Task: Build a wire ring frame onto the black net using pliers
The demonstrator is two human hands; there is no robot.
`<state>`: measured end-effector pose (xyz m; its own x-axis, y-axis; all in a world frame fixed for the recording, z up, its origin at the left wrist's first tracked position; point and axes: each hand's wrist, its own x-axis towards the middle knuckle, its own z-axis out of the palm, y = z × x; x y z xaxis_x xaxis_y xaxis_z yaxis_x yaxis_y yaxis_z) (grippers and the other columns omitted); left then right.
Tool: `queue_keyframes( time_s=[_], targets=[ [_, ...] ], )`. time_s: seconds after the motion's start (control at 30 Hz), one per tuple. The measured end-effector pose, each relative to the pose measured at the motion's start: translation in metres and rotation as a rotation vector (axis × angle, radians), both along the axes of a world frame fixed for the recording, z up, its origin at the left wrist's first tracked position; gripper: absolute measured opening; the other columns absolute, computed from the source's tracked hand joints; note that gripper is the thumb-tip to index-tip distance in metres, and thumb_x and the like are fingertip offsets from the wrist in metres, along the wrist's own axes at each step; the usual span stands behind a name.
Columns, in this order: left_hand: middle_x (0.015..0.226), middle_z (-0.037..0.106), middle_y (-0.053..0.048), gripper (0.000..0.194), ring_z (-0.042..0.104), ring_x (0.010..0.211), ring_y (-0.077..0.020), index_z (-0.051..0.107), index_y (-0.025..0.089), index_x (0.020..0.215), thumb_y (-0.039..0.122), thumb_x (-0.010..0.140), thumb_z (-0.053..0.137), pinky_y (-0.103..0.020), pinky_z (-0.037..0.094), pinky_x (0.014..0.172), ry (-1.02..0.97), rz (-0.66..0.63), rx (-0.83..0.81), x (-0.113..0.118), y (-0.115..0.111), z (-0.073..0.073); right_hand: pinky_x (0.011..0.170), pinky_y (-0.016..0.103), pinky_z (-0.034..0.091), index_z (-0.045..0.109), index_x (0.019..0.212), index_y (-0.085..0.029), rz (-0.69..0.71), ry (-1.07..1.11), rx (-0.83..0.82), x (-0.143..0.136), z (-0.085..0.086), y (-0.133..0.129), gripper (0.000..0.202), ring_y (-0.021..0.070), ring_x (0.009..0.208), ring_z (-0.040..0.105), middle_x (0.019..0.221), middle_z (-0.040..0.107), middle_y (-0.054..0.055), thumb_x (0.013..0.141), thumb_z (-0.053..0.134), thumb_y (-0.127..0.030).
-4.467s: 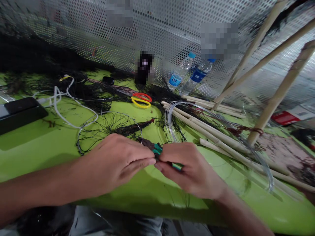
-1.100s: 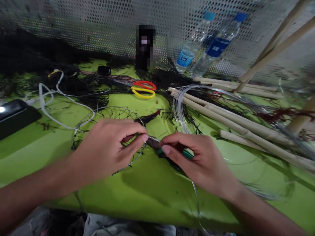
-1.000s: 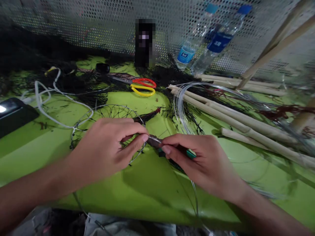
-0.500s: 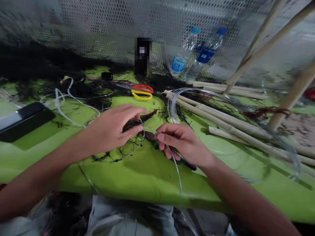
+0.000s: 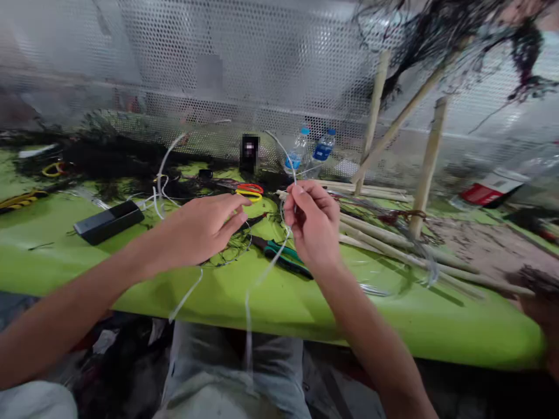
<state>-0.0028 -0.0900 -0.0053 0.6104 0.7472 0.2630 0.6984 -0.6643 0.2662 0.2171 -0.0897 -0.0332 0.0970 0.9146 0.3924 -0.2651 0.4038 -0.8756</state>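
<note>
My right hand [image 5: 312,218] is closed, with thumb and fingers pinching a thin pale wire [image 5: 271,265]. One length of the wire arcs above the hand; the other hangs past the table edge toward my lap. My left hand [image 5: 209,227] has thumb and index finger bent toward each other at a wire loop [image 5: 236,256] with dark strands tied along it; its other fingers are hidden. Below and between the hands lie pliers [image 5: 283,256] with green and black handles. Behind my left fingertips rest scissors [image 5: 250,192] with red and yellow handles.
On the green table [image 5: 144,297], a black box-shaped device [image 5: 109,221] with white cable sits left. Bamboo sticks [image 5: 384,244] lie right; upright poles [image 5: 428,169] stand behind them. Two water bottles [image 5: 323,148] lean against the perforated panel [image 5: 174,87]. Dark fibres [image 5: 100,154] cover the back left.
My right hand has risen away from the loop, drawing the wire upward into an arc. The pliers show more fully. My view has tilted up and shifted, showing more of the right side.
</note>
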Motion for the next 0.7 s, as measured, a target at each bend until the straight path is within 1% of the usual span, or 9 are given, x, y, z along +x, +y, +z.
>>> queue_keyframes(
  time_s=[0.07, 0.17, 0.27, 0.37, 0.47, 0.53, 0.57, 0.63, 0.7],
  targets=[
    [0.135, 0.068, -0.012, 0.045, 0.066, 0.123, -0.0310, 0.054, 0.020, 0.140, 0.046, 0.109, 0.033, -0.044, 0.050, 0.101, 0.071, -0.053, -0.062, 0.006, 0.002, 0.005, 0.037, 0.016, 0.033, 0.061, 0.088, -0.024, -0.070, 0.041, 0.014, -0.015, -0.008, -0.001, 0.021, 0.0061, 0.049, 0.050, 0.071, 0.060, -0.007, 0.095, 0.071, -0.041],
    [0.125, 0.071, -0.013, 0.042, 0.068, 0.113, -0.0327, 0.056, 0.019, 0.131, 0.046, 0.107, 0.035, -0.044, 0.051, 0.093, 0.171, -0.074, -0.221, 0.020, 0.014, 0.002, 0.049, 0.019, 0.047, 0.057, 0.094, -0.026, -0.152, 0.047, -0.003, -0.038, -0.037, 0.004, 0.023, 0.0091, 0.059, 0.059, 0.079, 0.062, -0.006, 0.101, 0.062, -0.047],
    [0.124, 0.073, -0.013, 0.038, 0.071, 0.104, -0.0283, 0.056, 0.018, 0.130, 0.040, 0.104, 0.040, -0.038, 0.051, 0.088, 0.163, -0.060, -0.311, 0.032, 0.029, -0.021, 0.066, 0.025, 0.057, 0.060, 0.109, -0.023, -0.199, -0.040, -0.068, -0.053, -0.074, 0.015, 0.027, 0.0120, 0.074, 0.066, 0.092, 0.067, -0.001, 0.110, 0.046, -0.046],
    [0.120, 0.075, -0.017, 0.043, 0.072, 0.099, -0.0289, 0.054, 0.013, 0.134, 0.039, 0.106, 0.036, -0.036, 0.051, 0.079, 0.145, 0.017, -0.353, 0.036, 0.037, -0.055, 0.079, 0.037, 0.062, 0.065, 0.126, -0.017, -0.150, -0.247, -0.125, -0.049, -0.100, 0.017, 0.034, 0.0193, 0.093, 0.071, 0.116, 0.070, 0.007, 0.105, 0.064, -0.043],
    [0.110, 0.077, -0.014, 0.048, 0.073, 0.091, -0.0289, 0.051, 0.016, 0.143, 0.043, 0.108, 0.032, -0.034, 0.048, 0.072, 0.118, 0.086, -0.357, 0.032, 0.036, -0.082, 0.080, 0.037, 0.062, 0.069, 0.119, -0.016, -0.009, -0.579, -0.131, -0.018, -0.104, 0.002, 0.029, 0.0187, 0.091, 0.072, 0.111, 0.073, 0.006, 0.104, 0.067, -0.040],
    [0.102, 0.078, -0.009, 0.043, 0.072, 0.085, -0.0262, 0.060, 0.021, 0.134, 0.042, 0.109, 0.031, -0.032, 0.045, 0.070, 0.096, 0.102, -0.354, 0.027, 0.032, -0.091, 0.081, 0.037, 0.058, 0.075, 0.093, -0.017, 0.061, -0.842, -0.111, 0.011, -0.098, -0.013, 0.018, 0.0189, 0.079, 0.069, 0.089, 0.074, 0.003, 0.099, 0.069, -0.033],
    [0.097, 0.078, -0.008, 0.041, 0.071, 0.082, -0.0244, 0.065, 0.022, 0.126, 0.039, 0.109, 0.031, -0.031, 0.043, 0.069, 0.083, 0.104, -0.351, 0.026, 0.030, -0.092, 0.086, 0.040, 0.056, 0.076, 0.086, -0.018, 0.053, -0.966, -0.102, 0.025, -0.094, -0.021, 0.019, 0.0215, 0.082, 0.069, 0.085, 0.074, 0.004, 0.099, 0.067, -0.029],
    [0.086, 0.076, -0.005, 0.039, 0.069, 0.075, -0.0210, 0.069, 0.022, 0.115, 0.035, 0.109, 0.033, -0.029, 0.040, 0.067, 0.053, 0.105, -0.343, 0.023, 0.025, -0.091, 0.098, 0.047, 0.050, 0.078, 0.099, -0.018, -0.005, -1.190, -0.095, 0.048, -0.087, -0.032, 0.019, 0.0308, 0.104, 0.068, 0.100, 0.076, 0.011, 0.100, 0.061, -0.028],
    [0.074, 0.071, -0.001, 0.037, 0.065, 0.067, -0.0189, 0.068, 0.023, 0.121, 0.039, 0.109, 0.037, -0.028, 0.036, 0.063, 0.022, 0.108, -0.340, 0.021, 0.021, -0.088, 0.108, 0.056, 0.042, 0.072, 0.125, -0.013, -0.062, -1.391, -0.112, 0.063, -0.083, -0.034, 0.035, 0.0412, 0.127, 0.057, 0.126, 0.072, 0.021, 0.095, 0.065, -0.029]
  ],
)
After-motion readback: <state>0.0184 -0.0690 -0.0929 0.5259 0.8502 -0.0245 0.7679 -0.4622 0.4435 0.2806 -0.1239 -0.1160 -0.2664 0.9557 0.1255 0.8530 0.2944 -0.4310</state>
